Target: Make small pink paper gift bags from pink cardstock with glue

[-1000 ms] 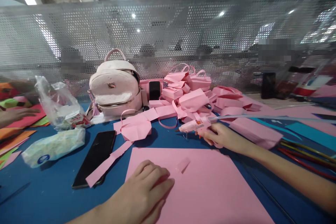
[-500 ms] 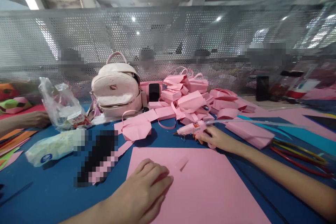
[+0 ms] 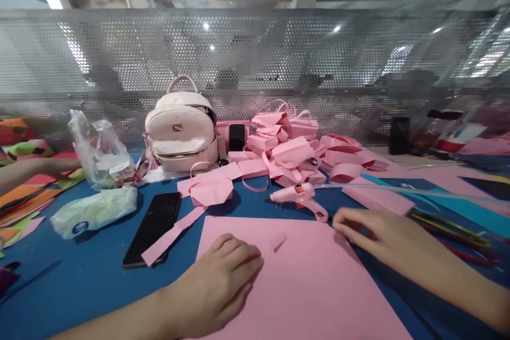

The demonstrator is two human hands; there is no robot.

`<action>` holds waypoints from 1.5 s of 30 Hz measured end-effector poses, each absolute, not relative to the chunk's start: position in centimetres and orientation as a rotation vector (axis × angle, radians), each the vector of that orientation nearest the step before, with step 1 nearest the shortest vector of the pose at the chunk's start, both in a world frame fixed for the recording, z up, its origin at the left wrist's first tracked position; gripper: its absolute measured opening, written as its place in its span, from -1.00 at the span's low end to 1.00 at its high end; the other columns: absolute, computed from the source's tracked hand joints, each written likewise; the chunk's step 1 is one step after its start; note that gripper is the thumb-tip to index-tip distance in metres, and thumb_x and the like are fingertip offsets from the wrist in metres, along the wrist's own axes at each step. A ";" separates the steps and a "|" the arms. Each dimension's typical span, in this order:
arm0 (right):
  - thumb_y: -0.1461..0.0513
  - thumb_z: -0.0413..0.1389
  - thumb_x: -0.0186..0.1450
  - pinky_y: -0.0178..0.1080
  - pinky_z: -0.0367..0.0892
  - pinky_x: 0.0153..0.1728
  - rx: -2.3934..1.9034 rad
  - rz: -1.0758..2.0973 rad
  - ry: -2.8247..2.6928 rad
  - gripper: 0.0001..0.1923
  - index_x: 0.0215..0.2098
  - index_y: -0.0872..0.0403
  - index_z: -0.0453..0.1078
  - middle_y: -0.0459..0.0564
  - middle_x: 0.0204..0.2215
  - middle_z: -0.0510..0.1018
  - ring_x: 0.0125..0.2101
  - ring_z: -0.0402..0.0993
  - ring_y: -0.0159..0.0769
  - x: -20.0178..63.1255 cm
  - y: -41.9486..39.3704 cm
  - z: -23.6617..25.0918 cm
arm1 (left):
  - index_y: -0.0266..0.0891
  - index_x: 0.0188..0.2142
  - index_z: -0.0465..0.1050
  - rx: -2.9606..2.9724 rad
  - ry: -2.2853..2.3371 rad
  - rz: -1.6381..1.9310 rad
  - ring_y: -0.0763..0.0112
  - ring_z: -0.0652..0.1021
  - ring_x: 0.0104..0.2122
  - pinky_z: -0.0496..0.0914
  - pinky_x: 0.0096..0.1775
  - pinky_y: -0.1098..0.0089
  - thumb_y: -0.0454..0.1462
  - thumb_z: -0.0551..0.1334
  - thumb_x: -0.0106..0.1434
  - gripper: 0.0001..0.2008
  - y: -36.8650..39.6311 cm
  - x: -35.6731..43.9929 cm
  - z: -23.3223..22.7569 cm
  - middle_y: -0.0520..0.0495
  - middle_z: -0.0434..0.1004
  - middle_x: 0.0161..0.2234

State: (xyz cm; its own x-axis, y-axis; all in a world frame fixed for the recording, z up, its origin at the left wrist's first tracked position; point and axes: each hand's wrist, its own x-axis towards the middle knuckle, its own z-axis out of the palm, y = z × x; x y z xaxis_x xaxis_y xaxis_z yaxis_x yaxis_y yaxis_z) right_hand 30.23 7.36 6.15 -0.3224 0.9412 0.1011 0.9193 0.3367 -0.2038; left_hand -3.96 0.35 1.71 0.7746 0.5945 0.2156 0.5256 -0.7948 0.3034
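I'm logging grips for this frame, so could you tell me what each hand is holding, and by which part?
Nothing is held. The left hand rests flat on the pink sheet; the right hand is empty at its far corner, near the glue gun.

Single head-worn view, looking forward and slightly down across the table (image 3: 79, 297) from close range; mesh partition (image 3: 255, 64) closes the background.

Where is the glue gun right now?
The glue gun lies on the blue table, just past the big pink sheet, in front of the pile of pink boxes and near the right hand.
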 end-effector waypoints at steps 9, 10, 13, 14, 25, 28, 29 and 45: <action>0.13 0.01 0.43 -0.27 0.24 -0.38 -1.316 0.590 -2.476 -0.81 -0.15 -0.02 0.45 -0.09 -0.38 0.57 -0.39 0.45 -0.24 23.7 6.3 5.0 | -0.21 0.20 0.25 2.755 0.877 0.514 0.22 0.47 -0.05 0.34 0.05 0.17 -0.41 0.03 0.42 -0.61 0.2 -3.7 1.8 -0.17 0.48 0.06; 0.17 0.02 0.42 -0.27 0.26 -0.33 -1.261 0.614 -2.474 -0.83 -0.14 -0.02 0.45 -0.08 -0.32 0.58 -0.35 0.46 -0.24 23.0 6.5 4.6 | -0.22 0.20 0.26 2.758 0.872 0.521 0.23 0.47 -0.06 0.35 0.04 0.17 -0.41 0.03 0.42 -0.62 0.2 -3.7 1.8 -0.18 0.49 0.05; 0.23 0.02 0.42 -0.25 0.28 -0.24 -1.137 0.633 -2.497 -0.85 -0.22 0.01 0.44 -0.06 -0.24 0.55 -0.27 0.45 -0.24 21.6 7.2 3.6 | -0.21 0.20 0.26 2.762 0.850 0.531 0.22 0.48 -0.05 0.36 0.05 0.18 -0.41 0.04 0.41 -0.61 0.2 -3.7 1.8 -0.18 0.49 0.04; 0.23 0.02 0.43 -0.24 0.28 -0.23 -1.109 0.631 -2.511 -0.84 -0.26 0.02 0.44 -0.06 -0.25 0.53 -0.27 0.44 -0.25 21.3 7.4 3.3 | -0.21 0.21 0.25 2.760 0.844 0.531 0.22 0.48 -0.05 0.36 0.05 0.18 -0.41 0.04 0.41 -0.60 0.2 -3.7 1.7 -0.18 0.49 0.05; 0.12 -0.12 0.51 -0.20 0.25 -0.25 -0.931 0.733 -2.512 -0.67 -0.35 0.05 0.31 -0.04 -0.32 0.36 -0.30 0.31 -0.23 21.6 8.6 1.1 | -0.30 0.16 0.32 2.807 0.760 0.513 0.19 0.51 -0.04 0.41 0.04 0.18 -0.45 0.07 0.40 -0.63 1.2 -3.7 0.9 -0.24 0.52 0.03; 0.15 -0.08 0.49 -0.21 0.24 -0.28 -0.940 0.736 -2.529 -0.72 -0.34 0.04 0.31 -0.04 -0.32 0.36 -0.31 0.30 -0.24 21.8 8.7 0.8 | -0.32 0.18 0.31 2.823 0.725 0.636 0.17 0.51 -0.04 0.43 0.01 0.16 -0.45 0.03 0.41 -0.62 1.6 -3.7 0.0 -0.26 0.54 0.03; 0.16 -0.07 0.49 -0.22 0.23 -0.28 -0.952 0.733 -2.531 -0.73 -0.35 0.04 0.30 -0.04 -0.32 0.36 -0.31 0.30 -0.24 21.8 8.7 0.8 | -0.33 0.19 0.30 2.832 0.716 0.662 0.17 0.52 -0.04 0.44 0.01 0.16 -0.45 0.02 0.42 -0.62 1.7 -3.6 -0.2 -0.27 0.55 0.03; 0.22 -0.03 0.44 -0.24 0.12 -0.34 -1.090 0.786 -2.557 -0.77 -0.40 0.05 0.23 -0.10 -0.36 0.37 -0.35 0.30 -0.30 21.0 9.3 0.8 | -0.35 0.21 0.35 3.011 0.787 0.770 0.22 0.54 -0.03 0.42 0.09 0.18 -0.36 0.00 0.49 -0.64 2.4 -3.8 -3.9 -0.24 0.59 0.02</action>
